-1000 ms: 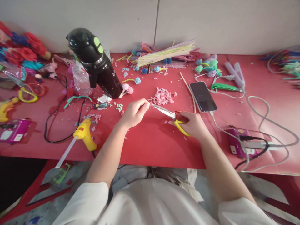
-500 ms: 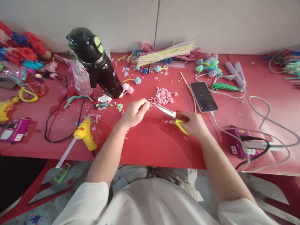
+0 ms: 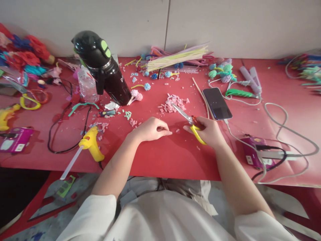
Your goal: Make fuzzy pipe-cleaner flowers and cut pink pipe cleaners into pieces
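Note:
My left hand (image 3: 152, 130) rests low over the red table, left of centre. Its thumb and fingertips come together in a pinch; whether anything lies between them is too small to make out. A loose pink piece (image 3: 177, 130) lies just right of these fingertips. My right hand (image 3: 209, 131) grips scissors (image 3: 184, 114) with yellow and red handles. The scissor blades look closed, their tip over a heap of short cut pink pieces (image 3: 175, 101). A phone (image 3: 217, 103) with a cable lies beyond the right hand, beside a thin pale stick (image 3: 200, 90).
A black flask (image 3: 107, 73) stands back left, near a plastic bottle (image 3: 87, 85). A yellow glue gun (image 3: 91, 142) lies left of my left forearm. Pipe cleaners (image 3: 178, 58) are bundled by the wall. A purple box (image 3: 258, 152) with cables sits at the right.
My left hand has come down toward me and slightly right, away from the scissor tip. The scissors have shifted slightly right and now point into the pink heap.

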Tool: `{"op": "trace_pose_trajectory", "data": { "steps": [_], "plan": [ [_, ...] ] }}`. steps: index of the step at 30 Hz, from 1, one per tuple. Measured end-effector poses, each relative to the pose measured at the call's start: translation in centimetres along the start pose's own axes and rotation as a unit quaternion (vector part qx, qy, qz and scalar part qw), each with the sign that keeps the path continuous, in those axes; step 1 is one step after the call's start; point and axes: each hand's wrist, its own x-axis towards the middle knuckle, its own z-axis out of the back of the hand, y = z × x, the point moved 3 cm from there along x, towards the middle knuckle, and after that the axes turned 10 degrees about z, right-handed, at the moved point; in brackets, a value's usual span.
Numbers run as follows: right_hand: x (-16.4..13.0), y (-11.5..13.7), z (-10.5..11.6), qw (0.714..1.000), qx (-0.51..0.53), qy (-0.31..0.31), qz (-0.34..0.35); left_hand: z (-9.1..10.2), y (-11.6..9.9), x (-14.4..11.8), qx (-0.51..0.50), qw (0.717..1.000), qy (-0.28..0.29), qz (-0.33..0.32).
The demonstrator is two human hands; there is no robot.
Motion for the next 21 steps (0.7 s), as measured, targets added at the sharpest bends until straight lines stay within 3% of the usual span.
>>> {"op": "trace_pose_trajectory", "data": {
  "steps": [4,9,11,21],
  "plan": [
    [0.0,0.4,-0.2,1.000,-0.016,0.010,0.016,0.2,0.3,0.2,0.054,0.997,-0.037,0.042],
    [0.0,0.4,-0.4,0.999,-0.022,0.036,0.016,2.9,1.2,0.5,0.087,0.974,-0.197,0.064],
    [0.0,0.3,-0.4,0.999,-0.024,0.036,0.013,3.5,1.5,1.1,0.116,0.963,-0.231,0.075],
    [0.2,0.2,-0.4,0.999,-0.029,0.022,0.015,2.7,2.1,4.8,0.155,0.950,-0.241,0.126]
  ]
}}
